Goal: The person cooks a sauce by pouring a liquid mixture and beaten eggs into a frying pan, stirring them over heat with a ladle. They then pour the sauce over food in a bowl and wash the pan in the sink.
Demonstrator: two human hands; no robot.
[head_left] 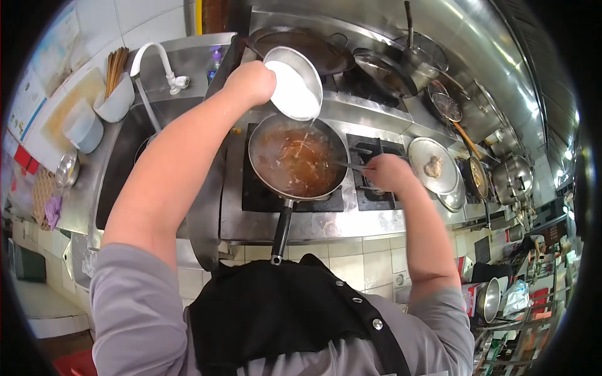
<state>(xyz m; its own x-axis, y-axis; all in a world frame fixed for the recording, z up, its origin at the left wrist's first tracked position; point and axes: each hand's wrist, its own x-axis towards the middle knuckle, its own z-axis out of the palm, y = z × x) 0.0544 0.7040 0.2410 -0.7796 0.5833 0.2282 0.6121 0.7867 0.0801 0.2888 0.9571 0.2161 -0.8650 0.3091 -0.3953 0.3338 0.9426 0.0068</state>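
My left hand [252,81] grips the rim of a metal bowl [293,88] with white liquid in it. The bowl is tilted above a long-handled pan [332,135], and a thin stream falls from its lower edge. Reddish-brown broth [298,160] with pale strands fills the pan, steaming on the burner. My right hand [390,173] is closed round the handle of a metal utensil [352,166]. Its working end is down in the broth, so I cannot tell its kind.
At the left is a sink [116,169] with a white faucet [160,66]. A wok [301,50] and other pans stand behind. To the right, a lid [433,156] with a lump of food on it lies beside a spare burner [376,147].
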